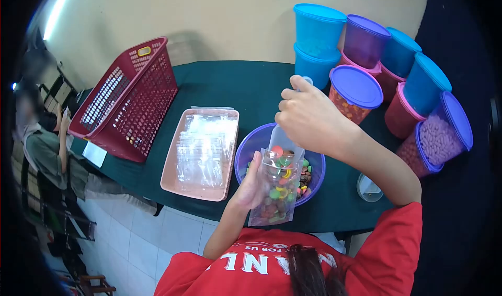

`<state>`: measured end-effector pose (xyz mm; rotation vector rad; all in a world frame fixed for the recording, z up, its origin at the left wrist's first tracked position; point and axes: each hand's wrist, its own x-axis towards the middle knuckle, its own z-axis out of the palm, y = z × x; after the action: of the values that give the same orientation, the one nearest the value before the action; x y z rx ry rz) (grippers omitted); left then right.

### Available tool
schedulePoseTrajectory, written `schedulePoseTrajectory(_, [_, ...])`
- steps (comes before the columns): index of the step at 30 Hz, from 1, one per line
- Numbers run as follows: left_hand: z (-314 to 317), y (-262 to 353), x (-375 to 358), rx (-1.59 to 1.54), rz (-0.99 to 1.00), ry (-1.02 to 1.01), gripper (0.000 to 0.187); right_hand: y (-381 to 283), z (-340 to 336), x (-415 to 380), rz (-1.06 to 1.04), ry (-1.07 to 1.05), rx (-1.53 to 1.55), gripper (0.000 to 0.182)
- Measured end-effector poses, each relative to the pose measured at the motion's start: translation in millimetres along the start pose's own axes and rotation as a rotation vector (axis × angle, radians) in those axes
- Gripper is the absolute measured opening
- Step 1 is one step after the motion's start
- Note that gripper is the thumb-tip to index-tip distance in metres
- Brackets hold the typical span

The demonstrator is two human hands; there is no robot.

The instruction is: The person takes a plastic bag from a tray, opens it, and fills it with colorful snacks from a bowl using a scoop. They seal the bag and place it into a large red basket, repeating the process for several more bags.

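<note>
My left hand [250, 187] grips the side of a clear plastic bag [272, 204], which is partly filled with colourful candies in green, red, yellow and brown. Above it, my right hand [314, 115] is closed around the handle of a translucent scoop [282, 140]. The scoop tilts down into the bag's mouth, with candies at its lower end. Behind the bag stands a purple bowl [242, 148] holding more of the mixed candies, partly hidden by the bag and my right forearm.
A pink tray [168, 183] of clear bags lies left of the bowl, near a dark red basket [157, 94]. Lidded tubs [357, 86] stand stacked at the right. A small round container [369, 188] sits near the front edge. Another person [49, 149] is at far left.
</note>
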<state>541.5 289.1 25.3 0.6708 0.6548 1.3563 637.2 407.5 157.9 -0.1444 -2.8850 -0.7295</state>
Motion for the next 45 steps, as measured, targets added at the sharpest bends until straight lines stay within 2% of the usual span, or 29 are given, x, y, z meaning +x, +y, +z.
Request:
schedulePoseTrajectory(3, [-1.9,-5.7,2.0,0.027,-0.016,0.013,0.069,2.3,7.0,-7.4,0.066,-0.020,0.054,0.008])
schedulePoseTrajectory(5, [6.6,-1.4,0.4,-0.016,-0.072,0.196,0.071,5.5,11.2,-13.1,0.126,-0.037,0.090,0.009])
schedulePoseTrajectory(8, [-3.1,-3.1,1.1,-0.046,-0.126,0.091,0.068,4.3,25.3,-17.7,0.169,-0.021,0.152,0.014])
schedulePoseTrajectory(10, [-0.5,-0.7,-0.4,-0.003,-0.162,0.078,0.068,0.3,36.9,-18.9,0.204,-0.192,0.381,0.014])
schedulePoseTrajectory(11, [-0.1,-0.3,-1.1,0.048,-0.186,0.061,0.068,3.2,41.2,-21.3,0.204,-0.200,0.390,0.014])
schedulePoseTrajectory(13, [-11.3,-7.6,-1.0,0.016,-0.190,0.013,0.071,16.7,49.2,-29.1,0.248,-0.233,0.652,0.018])
schedulePoseTrajectory(15, [-23.6,-11.5,-1.0,0.084,-0.048,-0.060,0.068,25.4,43.6,-37.1,0.268,-0.186,0.672,0.018])
schedulePoseTrajectory(16, [-33.6,-14.2,1.5,0.089,0.086,-0.151,0.063,29.4,39.1,-40.3,0.361,-0.144,0.713,0.018])
schedulePoseTrajectory(18, [-42.0,-7.3,-3.6,0.164,0.134,-0.131,0.059,34.0,41.9,-48.8,0.524,-0.066,0.796,0.018])
schedulePoseTrajectory(19, [-41.9,-3.9,-5.0,0.242,0.175,-0.115,0.057,32.7,47.0,-52.2,0.509,-0.070,0.796,0.018])
schedulePoseTrajectory(21, [-34.6,2.7,-9.0,0.175,0.209,-0.010,0.050,26.0,60.1,-57.6,0.529,-0.157,0.561,0.021])
schedulePoseTrajectory(22, [-34.2,6.1,-12.1,0.172,0.193,-0.023,0.050,19.1,70.3,-60.0,0.522,-0.283,0.554,0.026])
schedulePoseTrajectory(23, [-32.5,8.3,-15.2,0.169,0.178,-0.035,0.050,12.3,73.8,-59.7,0.525,-0.379,0.762,0.031])
schedulePoseTrajectory(24, [-28.3,9.3,-17.4,0.246,0.228,-0.006,0.039,2.6,83.1,-62.0,0.465,-0.291,0.868,0.032])
schedulePoseTrajectory(25, [-24.9,9.3,-19.9,0.245,0.245,0.010,0.039,-7.5,89.1,-64.3,0.401,-0.204,0.974,0.033])
schedulePoseTrajectory(27, [-17.7,6.5,-26.0,0.346,0.260,0.182,0.034,-27.2,83.0,-62.3,0.356,-0.046,1.332,0.033])
schedulePoseTrajectory(29, [-12.5,3.1,-30.4,0.376,0.297,0.266,0.031,-52.2,89.0,-66.5,0.359,0.092,1.935,0.039])
schedulePoseTrajectory(31, [-13.7,-2.7,-38.2,0.340,0.281,0.339,0.033,-88.3,81.6,-59.2,0.395,0.273,2.184,0.041])
schedulePoseTrajectory(32, [-5.0,-4.5,-41.6,0.372,0.285,0.373,0.036,-106.7,75.2,-53.0,0.468,0.276,2.174,0.043])
schedulePoseTrajectory(33, [-2.7,-14.0,-38.2,0.317,0.455,0.317,0.038,-124.8,69.4,-48.2,0.548,0.279,2.162,0.046])
schedulePoseTrajectory(36, [0.7,-27.2,-48.0,0.326,0.517,0.400,0.039,-149.6,76.7,-41.4,0.526,0.429,2.224,0.045])
schedulePoseTrajectory(38, [8.5,-28.6,-54.2,0.395,0.625,0.555,0.033,-149.8,83.3,-40.1,0.480,0.432,2.233,0.043])
schedulePoseTrajectory(40, [13.0,-31.4,-65.3,0.409,0.652,0.629,0.028,-150.0,88.8,-44.3,0.516,0.490,2.288,0.033])
schedulePoseTrajectory(42, [17.2,-37.0,-74.1,0.463,0.701,0.790,0.014,-152.9,86.9,-49.7,0.487,0.432,2.290,0.027])
schedulePoseTrajectory(43, [18.0,-39.5,-78.8,0.464,0.713,0.813,0.014,-153.3,85.8,-50.3,0.483,0.412,2.274,0.021])
schedulePoseTrajectory(44, [18.5,-42.3,-85.3,0.481,0.721,0.878,0.014,-151.0,82.4,-48.2,0.433,0.466,2.036,0.015])
schedulePoseTrajectory(45, [20.1,-45.7,-92.2,0.494,0.720,0.941,0.014,-154.2,80.6,-46.8,0.425,0.453,2.046,0.015])
